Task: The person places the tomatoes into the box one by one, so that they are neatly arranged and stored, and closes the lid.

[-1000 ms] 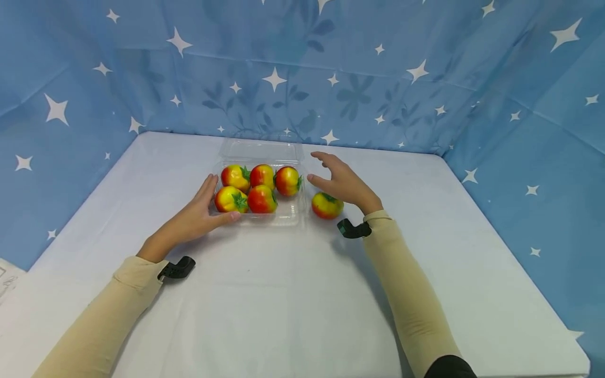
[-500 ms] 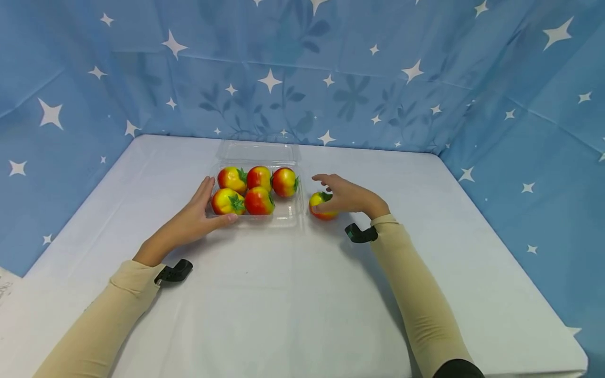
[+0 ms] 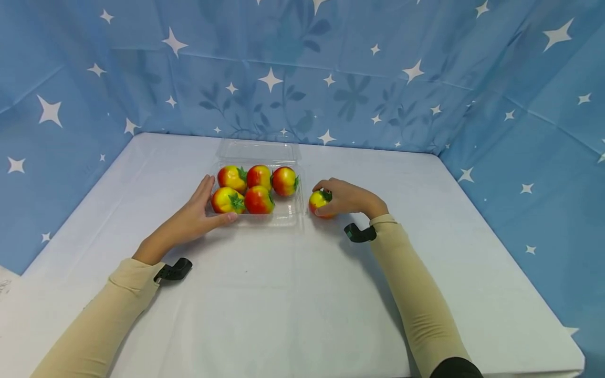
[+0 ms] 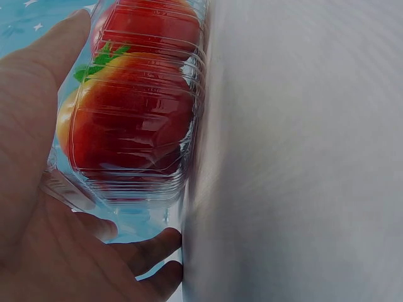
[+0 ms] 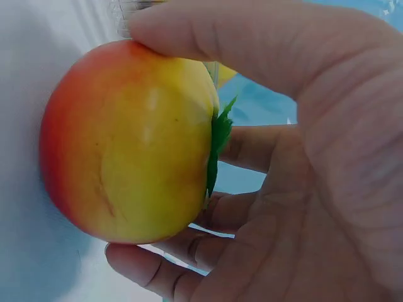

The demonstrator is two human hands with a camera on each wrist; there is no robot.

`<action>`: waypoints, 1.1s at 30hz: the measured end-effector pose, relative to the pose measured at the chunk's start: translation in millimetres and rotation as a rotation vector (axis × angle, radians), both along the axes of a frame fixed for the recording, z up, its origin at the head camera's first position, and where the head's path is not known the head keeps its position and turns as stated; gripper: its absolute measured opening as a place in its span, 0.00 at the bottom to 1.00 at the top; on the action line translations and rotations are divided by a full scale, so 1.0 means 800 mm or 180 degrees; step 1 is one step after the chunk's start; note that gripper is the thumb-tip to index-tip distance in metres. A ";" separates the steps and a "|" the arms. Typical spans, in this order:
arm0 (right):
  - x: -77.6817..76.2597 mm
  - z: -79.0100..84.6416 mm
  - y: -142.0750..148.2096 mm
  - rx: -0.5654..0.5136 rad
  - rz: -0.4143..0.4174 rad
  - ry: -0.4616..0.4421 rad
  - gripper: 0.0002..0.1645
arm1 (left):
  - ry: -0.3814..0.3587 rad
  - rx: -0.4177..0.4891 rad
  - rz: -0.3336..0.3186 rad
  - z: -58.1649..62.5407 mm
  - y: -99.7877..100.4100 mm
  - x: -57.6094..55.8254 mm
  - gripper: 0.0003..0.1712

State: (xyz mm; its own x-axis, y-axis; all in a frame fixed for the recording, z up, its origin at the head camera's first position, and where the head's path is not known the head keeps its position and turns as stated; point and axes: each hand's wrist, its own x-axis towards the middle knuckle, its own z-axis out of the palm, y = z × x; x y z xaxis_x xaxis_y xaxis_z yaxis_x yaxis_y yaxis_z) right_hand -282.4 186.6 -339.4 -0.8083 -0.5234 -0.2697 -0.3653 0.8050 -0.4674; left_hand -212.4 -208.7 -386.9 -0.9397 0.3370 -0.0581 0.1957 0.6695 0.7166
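Note:
My right hand (image 3: 347,198) curls its thumb and fingers round a red-and-yellow fruit (image 5: 129,148) with a green leafy calyx, on the white table just right of a clear plastic clamshell box (image 3: 285,220). In the right wrist view the thumb lies on one side of the fruit and the fingertips on the other. My left hand (image 3: 189,218) rests against the box's left end, fingers straight along its side and thumb at the front wall. Inside the box sit several similar fruits (image 3: 259,199), in two rows; the front right spot holds none.
The box's clear lid (image 3: 259,151) stands open at the back. A white cloth covers the table (image 3: 264,310). Blue curtains (image 3: 293,63) with white stars hang behind and at the sides.
My right hand has come down from above the loose fruit and closed its fingers round it. The left hand stays at the box; the view shifted slightly.

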 end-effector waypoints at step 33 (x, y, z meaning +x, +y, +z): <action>0.018 0.022 -0.029 -0.2326 -0.0364 0.0141 0.33 | -0.0020 -0.0063 0.0021 0.000 0.001 -0.002 0.72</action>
State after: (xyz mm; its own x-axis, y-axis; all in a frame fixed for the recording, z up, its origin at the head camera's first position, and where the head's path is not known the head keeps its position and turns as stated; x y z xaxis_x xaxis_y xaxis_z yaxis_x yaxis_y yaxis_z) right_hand -268.2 163.5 -321.5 -0.8706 -0.4689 0.1492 -0.3287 0.3285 -0.8855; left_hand -213.8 -207.8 -386.7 -0.9415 0.3296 -0.0705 0.1870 0.6849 0.7043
